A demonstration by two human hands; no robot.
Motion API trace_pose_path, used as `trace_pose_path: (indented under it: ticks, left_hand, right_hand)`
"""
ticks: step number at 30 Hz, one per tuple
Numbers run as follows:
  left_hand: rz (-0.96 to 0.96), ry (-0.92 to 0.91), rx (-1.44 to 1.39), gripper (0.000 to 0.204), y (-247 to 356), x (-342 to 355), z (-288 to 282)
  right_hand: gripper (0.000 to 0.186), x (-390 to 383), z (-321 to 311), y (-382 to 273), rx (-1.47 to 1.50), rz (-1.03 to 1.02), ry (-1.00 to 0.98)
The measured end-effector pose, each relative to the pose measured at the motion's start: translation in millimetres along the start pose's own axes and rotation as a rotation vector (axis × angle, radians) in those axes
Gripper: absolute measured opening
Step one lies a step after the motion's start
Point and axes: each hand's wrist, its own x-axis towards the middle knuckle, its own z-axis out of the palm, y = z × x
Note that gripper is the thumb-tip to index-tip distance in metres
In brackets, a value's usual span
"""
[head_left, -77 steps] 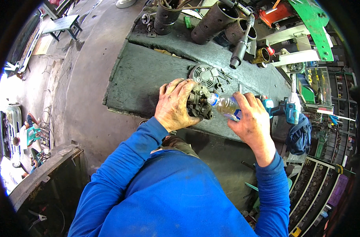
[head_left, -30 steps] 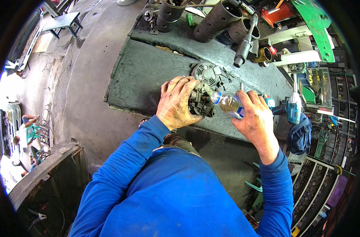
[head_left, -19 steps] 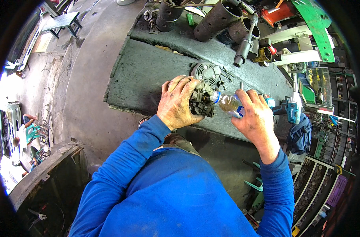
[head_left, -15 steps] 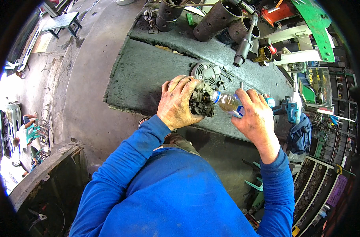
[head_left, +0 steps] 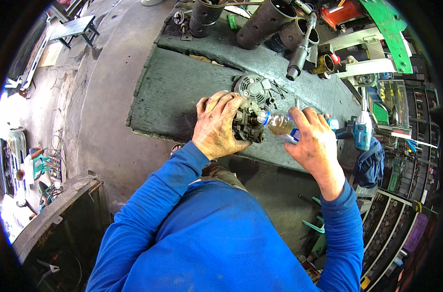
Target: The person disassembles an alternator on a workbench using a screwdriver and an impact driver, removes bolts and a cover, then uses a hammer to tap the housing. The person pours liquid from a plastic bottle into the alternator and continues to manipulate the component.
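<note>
My left hand (head_left: 216,121) is wrapped round a dark metal part (head_left: 249,127) that looks like the rear half of an alternator, at the front of the bench. In my right hand (head_left: 313,138) is a clear plastic bottle (head_left: 280,122) with brownish liquid, tipped toward the left. Its mouth, ringed in blue, meets or nearly meets the middle of the metal part; whether liquid flows cannot be made out. Just beyond lies a round, vented alternator housing (head_left: 251,87), with small loose metal pieces (head_left: 271,101) beside it.
On the dark bench top (head_left: 168,92), several rusty cylinders (head_left: 265,24) and a long metal tool (head_left: 301,53) occupy the far side. A teal cordless impact wrench (head_left: 361,132) is at the right, above a dark cloth (head_left: 370,165). Parts shelves (head_left: 387,233) fill the lower right.
Both hands keep their grip, with the bottle staying against or close to the metal part. The view has shifted very slightly.
</note>
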Motion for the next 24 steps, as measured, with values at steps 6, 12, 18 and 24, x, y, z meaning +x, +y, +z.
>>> trace_pose_path:
  ticks: [6, 12, 18, 24]
  left_hand:
    - [0.011, -0.013, 0.013, 0.109, -1.8, 0.2, 1.0]
    - [0.014, -0.005, 0.028, 0.109, -1.8, 0.4, 1.1]
    - [-0.011, -0.007, 0.023, 0.111, -0.8, 0.6, 0.8]
    - [-0.012, -0.005, 0.025, 0.111, -1.0, 0.6, 0.9]
  right_hand:
    - [0.068, -0.3, 2.3, 1.5, 0.001, -0.02, 0.028]
    - [0.068, 0.3, 1.7, -0.1, -0.008, -0.011, 0.015]
    - [0.068, 1.8, -0.8, -2.9, -0.03, 0.019, -0.033]
    - [0.068, 2.6, -2.1, -4.2, -0.025, 0.019, -0.041]
